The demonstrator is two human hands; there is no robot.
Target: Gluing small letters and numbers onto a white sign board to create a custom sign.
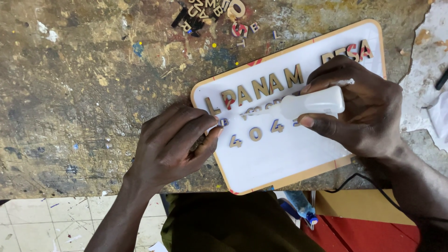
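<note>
A person leans over a scarred, paint-flecked worktop (84, 84), both hands at a white rectangular plate with an orange rim (280, 158) that lies tilted across the wood. The left hand (172, 144) rests at the plate's near-left edge, its grip narrow: thumb and forefinger pinch together on a small cut-out letter (224, 122), which sits on the white face right at the fingertips. Just beyond that grip, a row of tan cut-out letters (254, 89) runs up and to the right across the plate, some streaked with red; just to the right of the pinch, three tan digits (255, 134) lie in a shorter row, well spaced from one another. Between those two rows the thin nozzle of a white squeeze bottle (313, 103) points back toward the left fingertips, its tip near a smaller line of pieces that is partly hidden and too small to tell apart. The right hand (364, 107) closes its grip around the bottle's body, thumb beneath and fingers over the top, holding it low over the plate's middle. Past the right hand's knuckles, a second group of tan and red letters (350, 52) sits at the plate's far corner. Farther off, above both hands, loose spare letters (219, 16) lie scattered on the bare wood. Below the right wrist, off the worktop's edge, a black cable (345, 184) trails and a clear bottle with a blue cap (301, 207) lies lower down.
</note>
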